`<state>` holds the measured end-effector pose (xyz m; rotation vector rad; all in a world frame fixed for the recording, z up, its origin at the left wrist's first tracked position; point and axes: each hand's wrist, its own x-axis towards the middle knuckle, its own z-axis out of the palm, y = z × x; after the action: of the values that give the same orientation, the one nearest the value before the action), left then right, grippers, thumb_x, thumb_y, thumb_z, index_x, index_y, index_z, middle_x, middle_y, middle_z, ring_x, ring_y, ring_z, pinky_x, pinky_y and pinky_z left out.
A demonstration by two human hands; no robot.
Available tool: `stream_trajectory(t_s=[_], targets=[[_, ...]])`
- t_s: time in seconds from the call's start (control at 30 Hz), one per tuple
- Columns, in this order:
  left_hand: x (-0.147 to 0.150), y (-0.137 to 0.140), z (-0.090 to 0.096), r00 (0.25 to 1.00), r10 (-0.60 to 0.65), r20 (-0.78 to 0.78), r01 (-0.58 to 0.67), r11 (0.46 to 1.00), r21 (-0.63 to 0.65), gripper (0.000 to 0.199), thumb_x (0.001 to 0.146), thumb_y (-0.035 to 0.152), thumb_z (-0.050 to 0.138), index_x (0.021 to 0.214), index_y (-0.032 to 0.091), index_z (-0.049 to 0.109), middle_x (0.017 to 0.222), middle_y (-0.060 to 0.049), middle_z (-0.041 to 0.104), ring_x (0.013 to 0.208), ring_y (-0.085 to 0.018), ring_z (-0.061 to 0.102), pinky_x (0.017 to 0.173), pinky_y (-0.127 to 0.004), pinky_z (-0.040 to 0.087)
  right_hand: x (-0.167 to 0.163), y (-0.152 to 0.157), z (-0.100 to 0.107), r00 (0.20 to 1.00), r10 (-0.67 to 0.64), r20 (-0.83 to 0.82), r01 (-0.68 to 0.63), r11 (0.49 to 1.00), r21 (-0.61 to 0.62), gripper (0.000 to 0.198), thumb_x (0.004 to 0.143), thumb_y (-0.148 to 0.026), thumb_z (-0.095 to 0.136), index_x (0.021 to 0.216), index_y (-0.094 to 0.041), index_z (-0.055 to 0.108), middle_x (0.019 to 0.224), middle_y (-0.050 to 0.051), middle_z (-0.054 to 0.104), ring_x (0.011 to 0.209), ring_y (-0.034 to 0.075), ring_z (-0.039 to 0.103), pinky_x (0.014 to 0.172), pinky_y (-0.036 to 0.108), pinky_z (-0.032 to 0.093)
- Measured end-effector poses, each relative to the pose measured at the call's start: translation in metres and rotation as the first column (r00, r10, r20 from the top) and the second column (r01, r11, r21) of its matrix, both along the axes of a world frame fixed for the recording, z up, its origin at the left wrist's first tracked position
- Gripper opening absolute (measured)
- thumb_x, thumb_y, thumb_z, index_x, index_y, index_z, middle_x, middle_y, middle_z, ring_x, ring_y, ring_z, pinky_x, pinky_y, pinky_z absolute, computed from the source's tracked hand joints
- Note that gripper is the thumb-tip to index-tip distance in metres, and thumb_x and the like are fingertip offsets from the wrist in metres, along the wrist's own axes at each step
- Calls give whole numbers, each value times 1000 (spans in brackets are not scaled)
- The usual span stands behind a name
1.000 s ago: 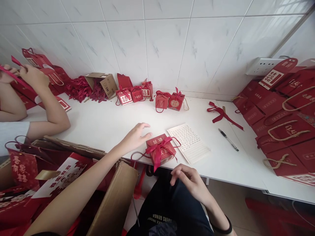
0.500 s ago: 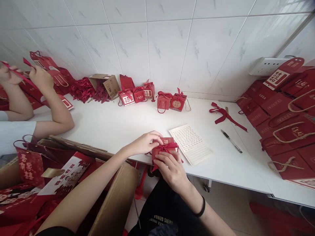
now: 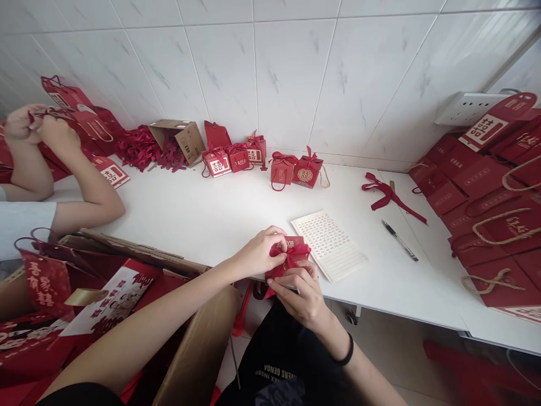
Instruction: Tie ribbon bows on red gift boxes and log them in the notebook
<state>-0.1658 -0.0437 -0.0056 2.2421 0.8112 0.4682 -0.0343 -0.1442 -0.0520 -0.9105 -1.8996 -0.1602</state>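
A small red gift box [image 3: 273,274] sits at the front edge of the white table, with a red ribbon [image 3: 301,250] tied over its top in a bow. My left hand [image 3: 261,252] reaches in from the left, thumb and fingers pinched on the ribbon by the knot. Closer to me, my right hand [image 3: 302,293] curls over the box's near side, its fingers pressed together at the lower part of the bow. What its fingertips grip is partly hidden, but a ribbon tail pokes out beside them.
Beside the box lie a handwritten sheet [image 3: 333,248] and a pen [image 3: 399,239]. Loose ribbon [image 3: 386,194] rests farther right, near stacked red boxes [image 3: 473,192]. Finished-looking boxes [image 3: 306,171] stand by the wall. A cardboard carton [image 3: 139,254] is at my left; a co-worker's hands [image 3: 59,135] are beyond.
My left thumb and fingers have closed on the ribbon near the knot, and the bow's right loop stands out more. The co-worker's hands have come together.
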Motion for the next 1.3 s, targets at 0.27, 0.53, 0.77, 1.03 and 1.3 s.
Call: stream_trajectory(t_s=[0.27, 0.53, 0.77, 1.03, 1.3], targets=[[1, 0, -1, 1000, -9, 30, 9, 1000, -3, 6, 76, 12, 54, 77, 18, 55, 105, -4, 54, 100, -16, 56, 91, -31, 44, 4, -1, -5, 996, 88, -27, -87, 996, 17, 22, 94, -8, 51, 110, -20, 61, 78, 0, 62, 72, 14, 57, 80, 38, 36], [-2, 3, -3, 999, -16, 48, 18, 999, -34, 2, 79, 18, 54, 78, 18, 56, 106, -5, 54, 101, -17, 55, 95, -33, 42, 21, -19, 10, 946, -153, -287, 82, 967, -242, 30, 97, -38, 40, 85, -16, 58, 73, 5, 55, 65, 19, 53, 61, 31, 40], [-2, 3, -2, 1000, -5, 24, 6, 998, -57, 2, 79, 19, 53, 77, 18, 54, 106, -5, 53, 105, -18, 53, 96, -34, 41, 26, -27, 1, 874, -389, -292, -109, 428, -897, 61, 88, -68, 35, 61, -18, 56, 53, 4, 56, 49, 17, 50, 49, 26, 33], [-1, 4, -1, 1000, -5, 4, 5, 999, -50, 3, 79, 20, 53, 77, 18, 53, 105, -4, 53, 104, -19, 53, 94, -34, 41, 28, -21, -9, 773, -327, -544, -371, 463, -805, 55, 82, -64, 47, 57, -16, 55, 47, 1, 49, 42, 13, 41, 47, 24, 32], [-4, 4, -2, 1000, -10, 27, 12, 997, -77, 7, 79, 25, 54, 82, 19, 52, 108, -6, 54, 106, -18, 53, 95, -33, 42, 46, -13, 3, 789, -438, -431, -137, 559, -818, 50, 86, -58, 36, 60, -18, 52, 55, 2, 48, 58, 17, 47, 57, 27, 35]])
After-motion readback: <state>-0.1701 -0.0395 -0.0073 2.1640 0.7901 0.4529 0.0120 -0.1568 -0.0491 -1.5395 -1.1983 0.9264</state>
